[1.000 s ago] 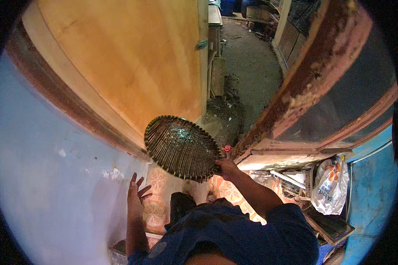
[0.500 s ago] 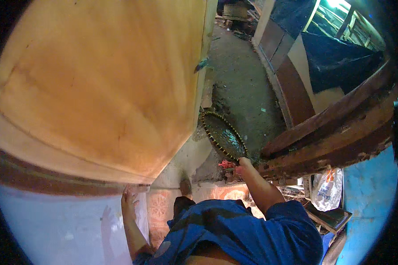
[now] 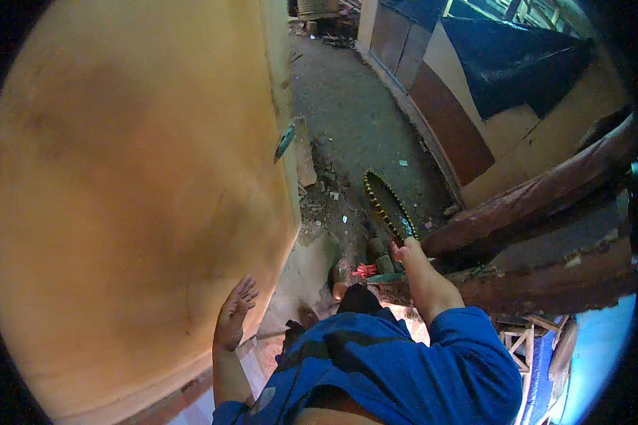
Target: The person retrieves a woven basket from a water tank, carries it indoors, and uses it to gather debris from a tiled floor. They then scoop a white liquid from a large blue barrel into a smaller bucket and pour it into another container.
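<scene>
My right hand (image 3: 408, 252) grips the near rim of a round tray (image 3: 383, 202) with a bound rim of dark and yellow bands. The tray is tilted nearly edge-on, and small bluish-white bits show at its near end. What those bits are, I cannot make out. My left hand (image 3: 237, 312) is raised beside the lower edge of a large orange-brown door panel (image 3: 142, 177), fingers stretched and holding nothing. Whether it touches the panel is unclear. A green handle or latch (image 3: 284, 144) sits on the door's edge.
A dirt path (image 3: 354, 99) runs ahead between the door and a patched board wall (image 3: 446, 120) with dark sheeting. Thick wooden beams (image 3: 532, 195) lie to the right. Rubble and a small red thing (image 3: 365, 270) are near my feet. Wooden frames (image 3: 521, 347) stand at the lower right.
My view has shifted forward and turned. The tray has swung right and looks narrower, still in my right hand. My left hand has come up from the white surface to beside the door.
</scene>
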Action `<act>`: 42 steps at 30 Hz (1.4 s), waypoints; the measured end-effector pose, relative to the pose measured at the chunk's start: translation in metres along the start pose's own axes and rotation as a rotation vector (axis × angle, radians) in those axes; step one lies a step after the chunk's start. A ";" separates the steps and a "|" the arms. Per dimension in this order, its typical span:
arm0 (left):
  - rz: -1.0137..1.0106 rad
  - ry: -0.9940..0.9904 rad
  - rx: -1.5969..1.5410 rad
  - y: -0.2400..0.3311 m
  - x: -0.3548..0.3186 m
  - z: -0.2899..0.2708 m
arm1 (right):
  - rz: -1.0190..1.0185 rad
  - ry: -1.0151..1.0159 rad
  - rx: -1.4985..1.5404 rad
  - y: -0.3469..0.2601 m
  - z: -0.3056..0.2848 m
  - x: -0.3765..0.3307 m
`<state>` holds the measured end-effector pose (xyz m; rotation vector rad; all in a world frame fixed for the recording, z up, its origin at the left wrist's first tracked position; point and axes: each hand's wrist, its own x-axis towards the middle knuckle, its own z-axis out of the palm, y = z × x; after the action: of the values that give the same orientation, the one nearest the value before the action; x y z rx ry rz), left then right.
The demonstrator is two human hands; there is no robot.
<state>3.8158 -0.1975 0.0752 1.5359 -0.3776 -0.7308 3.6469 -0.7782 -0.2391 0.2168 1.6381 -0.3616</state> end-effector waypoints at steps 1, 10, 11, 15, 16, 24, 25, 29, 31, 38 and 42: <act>0.014 -0.042 0.002 0.009 0.020 0.006 | 0.039 -0.042 0.032 -0.007 0.010 0.011; 0.141 -0.271 0.111 0.091 0.236 0.104 | -0.239 0.079 0.209 -0.059 0.063 0.050; 0.131 -0.293 0.105 0.097 0.267 0.119 | -0.270 0.070 0.192 -0.069 0.067 0.060; 0.032 -0.335 0.095 0.104 0.389 0.160 | -0.229 0.232 0.263 -0.103 0.075 0.106; 0.000 -0.322 0.091 0.102 0.411 0.170 | -0.208 0.231 0.214 -0.111 0.073 0.117; -0.096 -0.078 0.033 0.068 0.615 0.204 | -0.016 0.217 0.283 -0.171 0.073 0.162; -0.110 -0.043 0.030 0.063 0.640 0.205 | -0.131 0.042 0.203 -0.175 0.072 0.164; -0.189 0.109 0.104 0.045 0.732 0.184 | -0.303 -0.116 0.081 -0.204 0.092 0.173; -0.228 0.159 0.139 0.034 0.779 0.171 | -0.316 -0.083 0.076 -0.228 0.120 0.172; -0.411 0.216 0.066 0.021 0.924 0.157 | -0.231 0.239 0.252 -0.358 0.260 0.061; -0.493 0.179 0.146 0.037 0.963 0.183 | -0.235 0.308 0.145 -0.429 0.316 0.014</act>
<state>4.4164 -0.9547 -0.0935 1.8426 0.0924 -0.9502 3.7888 -1.2919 -0.2300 0.1962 1.9493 -0.6524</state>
